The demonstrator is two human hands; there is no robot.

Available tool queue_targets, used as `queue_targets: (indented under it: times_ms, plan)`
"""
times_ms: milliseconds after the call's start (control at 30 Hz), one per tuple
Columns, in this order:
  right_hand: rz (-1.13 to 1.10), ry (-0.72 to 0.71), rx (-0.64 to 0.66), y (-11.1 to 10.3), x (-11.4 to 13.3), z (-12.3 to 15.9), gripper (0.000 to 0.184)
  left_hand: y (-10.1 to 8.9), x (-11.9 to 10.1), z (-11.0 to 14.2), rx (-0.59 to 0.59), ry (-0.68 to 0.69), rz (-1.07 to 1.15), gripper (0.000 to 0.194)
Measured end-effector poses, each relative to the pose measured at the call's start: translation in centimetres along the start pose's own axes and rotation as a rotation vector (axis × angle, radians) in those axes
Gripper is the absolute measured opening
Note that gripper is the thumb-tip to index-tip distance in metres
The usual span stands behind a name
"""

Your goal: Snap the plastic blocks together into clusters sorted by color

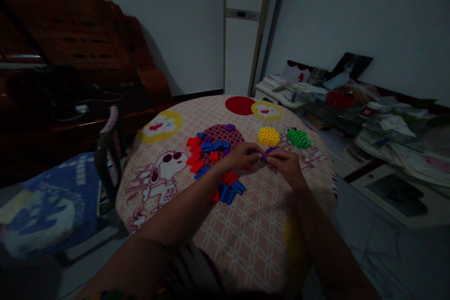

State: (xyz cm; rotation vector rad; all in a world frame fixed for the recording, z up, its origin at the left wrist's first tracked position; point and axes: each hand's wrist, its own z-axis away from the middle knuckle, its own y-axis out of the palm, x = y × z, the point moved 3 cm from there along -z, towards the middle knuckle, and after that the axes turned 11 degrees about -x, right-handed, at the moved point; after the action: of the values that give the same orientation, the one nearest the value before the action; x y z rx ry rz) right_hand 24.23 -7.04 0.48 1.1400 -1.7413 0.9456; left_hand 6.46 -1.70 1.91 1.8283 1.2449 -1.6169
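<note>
the purple pieces (270,150) lie directly between the left hand (245,155) and the right hand (289,166), both pinched on them, neither clearly nearer, long axis indistinct.

There are two hands (245,155) (288,165) and three bumpy clusters (269,136) (298,138) (272,149).

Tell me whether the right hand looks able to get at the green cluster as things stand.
Probably yes: the green cluster lies just beyond the right hand, with only tablecloth visible between, though it is gripping the purple pieces.
</note>
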Motion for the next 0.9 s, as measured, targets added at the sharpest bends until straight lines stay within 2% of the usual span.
queue_targets:
  times_ms: [133, 300, 433, 533, 600, 700, 767, 833, 900]
  plan:
    - [-0.082, 0.157, 0.064, 0.4, -0.6, 0.1, 0.034, -0.1, 0.8, -0.2, -0.065, -0.059, 0.133, 0.032]
    - [-0.097, 0.183, 0.155, 1.1, -0.9, 0.4, 0.051, 0.2, 1.1, 0.1, -0.034, -0.131, 0.229, 0.046]
    - [-0.122, 0.163, 0.216, 1.3, -1.0, 0.6, 0.049, 0.5, 0.7, 0.4, -0.012, -0.124, 0.218, 0.053]
    - [-0.124, 0.152, 0.233, 0.6, -0.7, 0.5, 0.045, 0.7, 0.4, 0.4, 0.014, -0.108, 0.249, 0.057]
    - [-0.115, 0.142, 0.145, -0.9, -0.6, 0.2, 0.045, 0.4, 0.5, 0.2, -0.016, -0.088, 0.279, 0.057]
    - [-0.131, 0.128, -0.111, -4.1, -1.0, -0.4, 0.046, -0.8, 1.1, -0.3, -0.108, -0.060, 0.264, 0.052]
    - [-0.133, 0.120, -0.228, -5.8, -1.4, -0.6, 0.047, -2.0, 1.7, -0.7, -0.173, -0.060, 0.213, 0.047]
    - [-0.102, 0.132, -0.252, -6.4, -1.9, -0.5, 0.047, -3.1, 2.3, -0.9, -0.230, -0.065, 0.150, 0.042]
    - [-0.039, 0.167, -0.217, -6.2, -2.3, -0.3, 0.047, -3.9, 2.6, -1.0, -0.269, -0.059, 0.092, 0.037]
